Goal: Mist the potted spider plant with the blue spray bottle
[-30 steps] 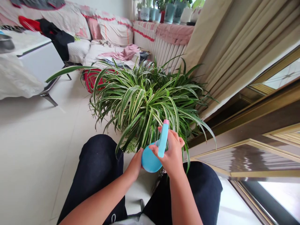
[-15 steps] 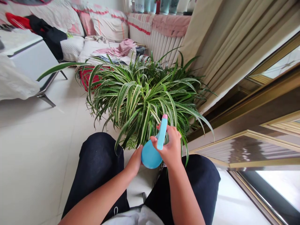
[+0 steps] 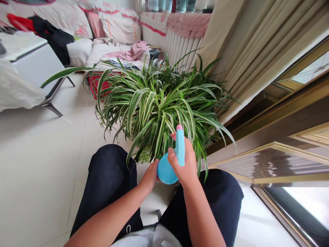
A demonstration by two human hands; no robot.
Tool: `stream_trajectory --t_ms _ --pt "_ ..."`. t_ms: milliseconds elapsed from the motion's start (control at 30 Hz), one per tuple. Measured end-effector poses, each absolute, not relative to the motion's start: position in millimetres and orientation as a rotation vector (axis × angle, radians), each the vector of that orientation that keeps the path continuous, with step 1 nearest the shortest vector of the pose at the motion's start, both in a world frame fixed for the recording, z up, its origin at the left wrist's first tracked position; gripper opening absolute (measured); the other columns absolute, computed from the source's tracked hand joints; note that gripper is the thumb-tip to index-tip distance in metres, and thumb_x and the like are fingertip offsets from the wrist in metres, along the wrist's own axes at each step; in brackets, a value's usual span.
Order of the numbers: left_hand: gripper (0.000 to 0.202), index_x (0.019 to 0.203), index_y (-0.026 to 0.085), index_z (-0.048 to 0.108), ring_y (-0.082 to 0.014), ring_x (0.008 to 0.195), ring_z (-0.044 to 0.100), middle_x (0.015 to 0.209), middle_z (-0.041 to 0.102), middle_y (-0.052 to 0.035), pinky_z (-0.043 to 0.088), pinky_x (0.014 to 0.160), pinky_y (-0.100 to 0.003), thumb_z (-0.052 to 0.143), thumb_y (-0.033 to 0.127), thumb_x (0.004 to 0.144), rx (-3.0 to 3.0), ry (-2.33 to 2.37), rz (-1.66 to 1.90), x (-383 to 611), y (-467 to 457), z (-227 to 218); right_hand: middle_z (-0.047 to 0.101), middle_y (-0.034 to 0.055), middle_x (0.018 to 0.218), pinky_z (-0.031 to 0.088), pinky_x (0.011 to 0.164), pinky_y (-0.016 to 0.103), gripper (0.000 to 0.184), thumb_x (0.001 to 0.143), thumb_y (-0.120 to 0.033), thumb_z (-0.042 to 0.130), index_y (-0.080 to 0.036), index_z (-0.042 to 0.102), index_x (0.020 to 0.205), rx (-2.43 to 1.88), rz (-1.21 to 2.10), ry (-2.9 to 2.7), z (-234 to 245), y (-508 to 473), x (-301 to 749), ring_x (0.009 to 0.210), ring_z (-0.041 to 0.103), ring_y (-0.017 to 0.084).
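Where the pale tiled floor (image 3: 38, 171) meets a long curtain (image 3: 257, 44) and a gold-trimmed panel (image 3: 282, 157) on the right, a sofa (image 3: 61, 20) spread with white and pink covers fills the far corner. A white tabletop (image 3: 23, 43) stands at the left, well apart from the hands.

Next in size comes a bushy plant (image 3: 156, 109) with striped leaves, just beside the curtain, perhaps put there for window light; foliage hides whatever bears it. Beyond it show a ribbed radiator (image 3: 190, 51) and something red (image 3: 94, 84), too covered by leaves to name.

The person's dark-trousered knees (image 3: 113, 168) are set apart, seemingly to give the arms room close to the plant. Between them, near the front leaves, both hands hold a blue spray bottle (image 3: 166, 173). The right hand (image 3: 188, 163) is wrapped around the spray head, thumb on its left side; whether the trigger is squeezed cannot be told. The left hand (image 3: 150, 174) cups the left side of the round body, its fingers mostly hidden, most likely to steady it. The pink nozzle (image 3: 179, 127) faces the leaves, which would explain the bottle being aimed away from the body.

As for obstacles, drooping leaf tips (image 3: 206, 173) hang just beside the right hand and knee, within easy snagging reach.
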State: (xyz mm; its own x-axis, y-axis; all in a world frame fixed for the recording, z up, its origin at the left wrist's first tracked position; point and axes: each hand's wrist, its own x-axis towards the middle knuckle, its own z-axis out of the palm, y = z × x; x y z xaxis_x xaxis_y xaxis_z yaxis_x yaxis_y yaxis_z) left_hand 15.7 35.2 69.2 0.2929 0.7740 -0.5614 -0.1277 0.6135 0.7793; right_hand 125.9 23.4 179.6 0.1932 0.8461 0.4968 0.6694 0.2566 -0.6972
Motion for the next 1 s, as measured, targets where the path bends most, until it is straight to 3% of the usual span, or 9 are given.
stream_trajectory --t_ms 100,300,533,633,767,900,1000 --pt "0.047 0.095 0.017 0.061 -0.0252 0.087 0.063 0.08 0.068 -0.0066 0.047 0.062 -0.031 0.046 0.061 0.085 0.691 1.142 0.659 16.8 36.0 71.7 0.065 0.0111 0.103 0.046 0.087 0.052 0.037 0.078 -0.034 0.055 -0.021 0.054 0.113 -1.517 0.146 -1.546 179.4 24.1 119.5 0.1 0.058 0.031" --pt "0.042 0.084 0.02 0.06 -0.0221 0.076 0.058 0.066 0.059 -0.0019 0.041 0.06 -0.03 0.047 0.06 0.085 0.685 1.186 0.648 15.7 36.0 70.5 0.065 0.0105 0.093 0.047 0.08 0.049 0.028 0.076 -0.025 0.05 -0.02 0.056 0.103 -1.523 0.082 -1.527 177.6 24.8 120.3 0.093 0.058 0.031" --pt "0.043 0.096 0.02 0.064 -0.0241 0.085 0.063 0.072 0.066 -0.0037 0.044 0.064 -0.03 0.031 0.049 0.096 0.655 1.19 0.656 14.5 33.5 74.4 0.065 0.0061 0.082 0.046 0.077 0.046 0.019 0.075 -0.022 0.049 -0.02 0.059 0.091 -1.508 0.046 -1.613 181.1 23.0 121.3 0.077 0.059 0.026" --pt "0.047 0.092 0.018 0.064 -0.0233 0.082 0.063 0.068 0.065 -0.0038 0.043 0.062 -0.029 0.026 0.047 0.097 0.671 1.175 0.663 15.5 33.8 74.8 0.067 0.0079 0.088 0.048 0.077 0.045 0.027 0.074 -0.022 0.05 -0.018 0.061 0.099 -1.429 0.113 -1.693 185.2 21.1 119.3 0.081 0.061 0.026" --pt "0.041 0.088 0.018 0.062 -0.0209 0.077 0.062 0.068 0.064 -0.0038 0.043 0.059 -0.027 0.033 0.045 0.095 0.697 1.133 0.703 15.9 35.1 74.2 0.067 0.0092 0.112 0.051 0.089 0.044 0.047 0.076 -0.019 0.052 -0.02 0.056 0.122 -1.347 0.279 -1.729 190.0 17.2 119.4 0.104 0.062 0.027" --pt "0.039 0.088 0.019 0.061 -0.0237 0.088 0.064 0.073 0.066 -0.0059 0.048 0.065 -0.029 0.032 0.045 0.095 0.651 1.13 0.738 16.4 35.9 75.6 0.063 0.0095 0.128 0.055 0.083 0.04 0.058 0.08 -0.016 0.049 -0.023 0.046 0.137 -1.304 0.505 -1.768 191.1 14.2 122.4 0.108 0.064 0.026" --pt "0.037 0.083 0.021 0.058 -0.0246 0.093 0.064 0.073 0.066 -0.0056 0.05 0.069 -0.029 0.031 0.044 0.094 0.632 1.143 0.774 18.0 36.7 73.7 0.061 0.0096 0.131 0.055 0.083 0.038 0.059 0.079 -0.014 0.049 -0.024 0.046 0.137 -1.252 0.598 -1.757 190.6 14.2 123.2 0.107 0.065 0.025"
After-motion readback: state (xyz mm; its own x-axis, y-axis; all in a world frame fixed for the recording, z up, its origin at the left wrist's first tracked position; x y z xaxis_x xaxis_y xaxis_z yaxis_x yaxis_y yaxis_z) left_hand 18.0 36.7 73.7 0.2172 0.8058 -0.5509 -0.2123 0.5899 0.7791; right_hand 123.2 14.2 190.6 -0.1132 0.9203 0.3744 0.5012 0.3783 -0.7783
